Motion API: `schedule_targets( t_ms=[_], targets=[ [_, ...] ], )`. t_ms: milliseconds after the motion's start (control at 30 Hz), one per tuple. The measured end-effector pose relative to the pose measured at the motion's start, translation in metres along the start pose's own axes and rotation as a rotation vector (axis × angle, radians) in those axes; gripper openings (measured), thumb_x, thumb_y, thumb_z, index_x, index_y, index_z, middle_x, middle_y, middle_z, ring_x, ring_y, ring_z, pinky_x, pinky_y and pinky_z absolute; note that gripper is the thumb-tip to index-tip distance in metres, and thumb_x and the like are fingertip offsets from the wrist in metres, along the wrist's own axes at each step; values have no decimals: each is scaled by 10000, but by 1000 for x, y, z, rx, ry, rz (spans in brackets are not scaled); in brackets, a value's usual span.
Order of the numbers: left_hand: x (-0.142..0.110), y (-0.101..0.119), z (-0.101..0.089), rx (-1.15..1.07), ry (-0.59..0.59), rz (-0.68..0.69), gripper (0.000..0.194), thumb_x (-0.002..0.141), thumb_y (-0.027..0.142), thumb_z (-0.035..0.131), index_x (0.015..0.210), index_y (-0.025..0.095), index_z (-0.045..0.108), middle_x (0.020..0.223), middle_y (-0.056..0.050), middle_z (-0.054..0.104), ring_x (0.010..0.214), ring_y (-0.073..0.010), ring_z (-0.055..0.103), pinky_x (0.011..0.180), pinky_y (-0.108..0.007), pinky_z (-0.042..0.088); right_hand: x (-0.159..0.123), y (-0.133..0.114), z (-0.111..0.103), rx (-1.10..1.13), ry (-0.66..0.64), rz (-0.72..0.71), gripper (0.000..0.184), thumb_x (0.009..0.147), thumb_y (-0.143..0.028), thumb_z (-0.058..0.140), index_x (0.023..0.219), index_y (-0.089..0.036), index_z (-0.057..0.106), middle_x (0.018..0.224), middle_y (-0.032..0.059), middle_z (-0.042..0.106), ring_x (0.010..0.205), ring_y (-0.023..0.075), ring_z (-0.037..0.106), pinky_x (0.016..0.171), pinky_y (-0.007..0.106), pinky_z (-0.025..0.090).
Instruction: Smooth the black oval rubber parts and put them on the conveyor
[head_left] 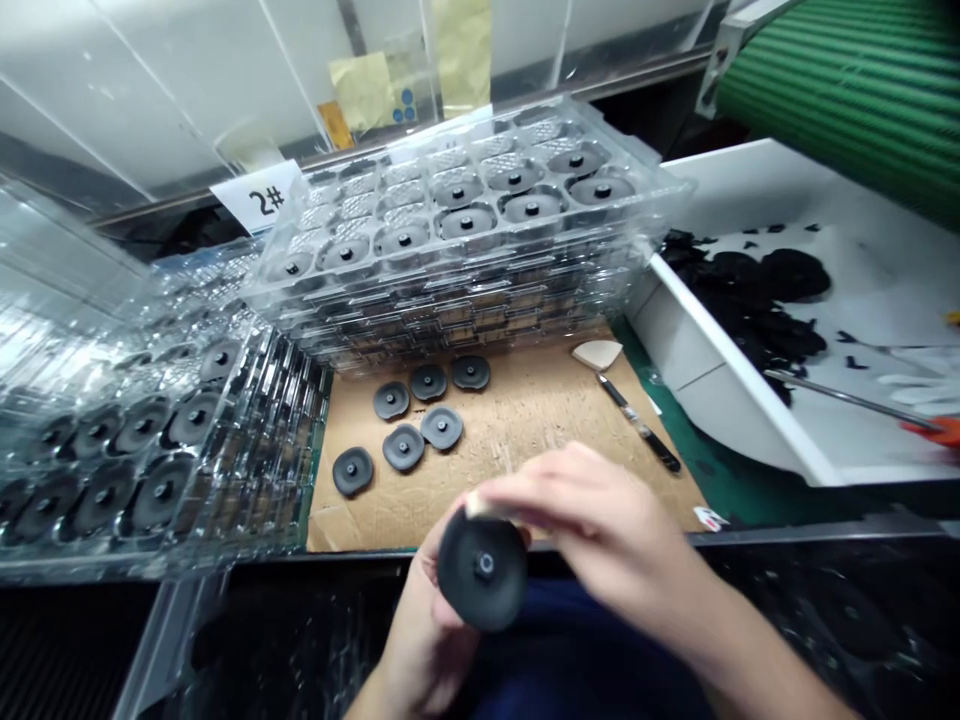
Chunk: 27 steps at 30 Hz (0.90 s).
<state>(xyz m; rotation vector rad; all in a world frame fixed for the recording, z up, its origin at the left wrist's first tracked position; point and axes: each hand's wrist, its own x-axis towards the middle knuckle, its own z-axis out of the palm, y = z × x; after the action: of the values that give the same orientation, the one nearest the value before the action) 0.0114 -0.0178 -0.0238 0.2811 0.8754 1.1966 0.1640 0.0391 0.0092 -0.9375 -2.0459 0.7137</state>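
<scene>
A round black rubber-like disc [499, 590] with a raised centre stud is gripped at its edge by my left hand [431, 620], fingers closed behind it. Pinched in my right hand [600, 510], slightly blurred, is a small cream-coloured pad [480, 505] that touches the disc's upper rim. Its fingers partly cover the pad. Beyond my hands, several similar loose black discs [403, 447] lie stud-up on a cardboard sheet [517, 425]. A cream wedge-shaped pad [598, 354] and a black pen-like tool [639, 424] rest on the cardboard's right side.
Stacked clear plastic trays [480, 255] stand at the back, the top one partly filled with discs. Another tray stack [262, 440] is at the left. On the right, a white bin [735, 350] holds black scraps and an orange-handled tool [862, 398]. A green ribbed belt [847, 90] hangs above it.
</scene>
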Motion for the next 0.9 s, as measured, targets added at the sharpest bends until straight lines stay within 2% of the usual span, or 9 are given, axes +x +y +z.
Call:
schedule_targets(
  t_ms=[100,267,367,433,467,533,600,733,900],
  targets=[
    [2,11,-3,-75,-13,-18,603,494,391,819,1069,319,653,1194,-35,655,1043,-255,621,950,-332,443,-20,29,5,-82,-45,287,255,890,-145,455,1051,-246,626,863,-2,687,748,120,608,663,250,449],
    [6,18,-7,-179,-51,-38,452,598,277,784,1032,326,671,1107,2,702,1013,-220,641,877,-275,494,-63,57,41,-87,-138,354,236,880,-197,474,1031,-238,651,849,19,706,748,159,657,666,293,510],
    [8,17,-3,-181,-33,-58,502,554,289,805,1036,318,668,1117,9,694,1016,-235,638,866,-290,508,-56,44,35,-90,-55,418,223,884,-208,473,1021,-221,648,884,24,706,768,153,669,639,256,530],
    [10,16,2,-167,-25,-50,525,527,299,817,1030,313,669,1114,8,690,1010,-227,637,864,-284,506,-39,22,20,-62,44,382,226,887,-214,471,1050,-228,626,933,19,699,793,138,666,642,222,532],
    [11,15,4,-161,-27,-54,521,522,302,818,1022,311,672,1096,10,694,994,-220,640,865,-287,503,-30,9,13,-48,79,307,227,881,-213,482,1063,-232,617,916,10,701,777,132,663,647,216,529],
    [12,14,6,-151,-34,-73,513,509,323,820,1002,304,679,1047,10,704,961,-211,646,870,-294,496,-14,-11,2,-29,93,90,234,870,-186,501,1072,-217,615,831,2,705,723,129,650,684,238,519],
    [12,14,6,-132,-19,-84,540,476,331,832,993,293,681,1024,9,707,951,-216,646,870,-302,491,-8,-21,-3,-46,42,-34,245,879,-148,473,1070,-192,621,777,8,703,694,130,641,704,267,507],
    [10,16,6,-98,65,-67,570,452,310,848,995,276,677,1053,-6,700,960,-225,646,859,-295,488,-16,-17,-12,-108,-92,0,275,891,-123,420,1040,-225,627,727,-2,694,613,126,624,626,276,487],
    [13,16,16,-80,10,-80,560,447,343,837,982,277,682,1014,-5,709,914,-215,660,843,-296,504,-14,-12,-17,33,-26,10,297,883,-129,468,1135,-242,576,808,9,693,687,134,614,675,289,455]
  ],
)
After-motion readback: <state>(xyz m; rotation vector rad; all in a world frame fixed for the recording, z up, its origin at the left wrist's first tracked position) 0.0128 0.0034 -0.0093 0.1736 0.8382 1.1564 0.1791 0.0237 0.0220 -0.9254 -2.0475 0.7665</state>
